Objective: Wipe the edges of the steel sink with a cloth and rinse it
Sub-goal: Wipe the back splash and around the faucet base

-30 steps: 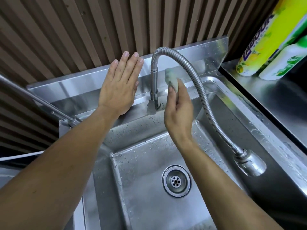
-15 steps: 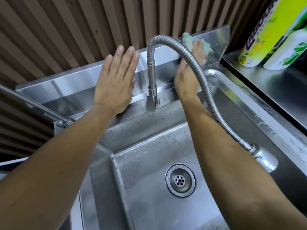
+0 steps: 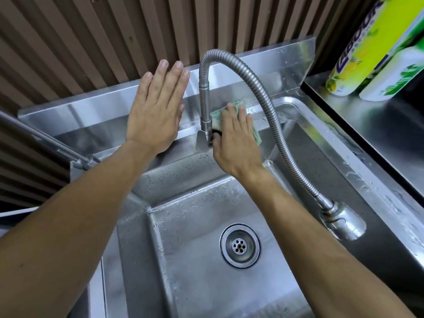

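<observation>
One steel sink [image 3: 298,125] is seen, its single drain [image 3: 240,245] in the basin floor. One flexible faucet [image 3: 263,106] arches from the sink's back ledge. Two bottles [image 3: 358,49] stand on the counter [image 3: 378,125] right of the sink. The left hand [image 3: 156,115] is laid flat, fingers straight, on the backsplash. One green cloth [image 3: 241,105] is pressed onto the back ledge under the right hand [image 3: 236,138], beside the faucet base; its grip is flat, holding the cloth down.

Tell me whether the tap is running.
Off: no water leaves the spray head, which hangs over the sink; only droplets show there.
</observation>
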### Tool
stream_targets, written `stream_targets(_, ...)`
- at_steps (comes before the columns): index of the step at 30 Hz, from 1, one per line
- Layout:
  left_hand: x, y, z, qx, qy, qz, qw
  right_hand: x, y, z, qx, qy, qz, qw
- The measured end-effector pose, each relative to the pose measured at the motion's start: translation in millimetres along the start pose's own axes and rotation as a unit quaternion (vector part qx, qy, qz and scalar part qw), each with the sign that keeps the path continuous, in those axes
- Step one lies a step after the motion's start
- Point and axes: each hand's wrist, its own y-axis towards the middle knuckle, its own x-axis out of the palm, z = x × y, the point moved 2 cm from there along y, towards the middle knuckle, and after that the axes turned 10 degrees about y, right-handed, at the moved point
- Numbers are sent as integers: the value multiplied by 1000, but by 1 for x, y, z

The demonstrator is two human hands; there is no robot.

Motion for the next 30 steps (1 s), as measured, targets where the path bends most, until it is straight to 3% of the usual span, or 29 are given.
stream_targets(3, -2, 0, -1, 4, 0, 1, 1000, -40, -42, -38, 7, 21, -58, 998)
stream_targets(7, -1, -1, -4, 13, 2, 3, 1000, -166, -93, -62, 47, 168, -183, 968)
stream_targets(9, 0, -1, -4, 14, 7, 6, 1000, -218, -79, -44, 59, 225, -138, 963)
stream_targets(11, 0, -1, -3, 12, 13, 9, 1000, -235, -45, -14, 65, 205, -80, 973)
stream_targets(13, 1, -1, -1, 6, 14, 10, 1000, -213, -7, 16, 25, 143, -67, 987)
stream_targets(15, 3, -2, 1, -5, 19, 17, 1000, -162, 23, 30, -60, 83, -127, 987)
stream_targets(18, 7, -3, 3, -17, 27, 37, 999, -73, 42, 39, -209, -1, -236, 949)
stream_targets(20, 8, -3, 5, -25, 31, 49, 998, -28, 46, 49, -292, -56, -206, 932)
stream_targets(26, 12, -19, 21, -81, -2, 20, 996, 7, 28, 69, -226, -22, -111, 968)
stream_targets(30, 13, -22, 25, -100, -18, -1, 995, 14, 25, 66, -223, 36, -158, 961)
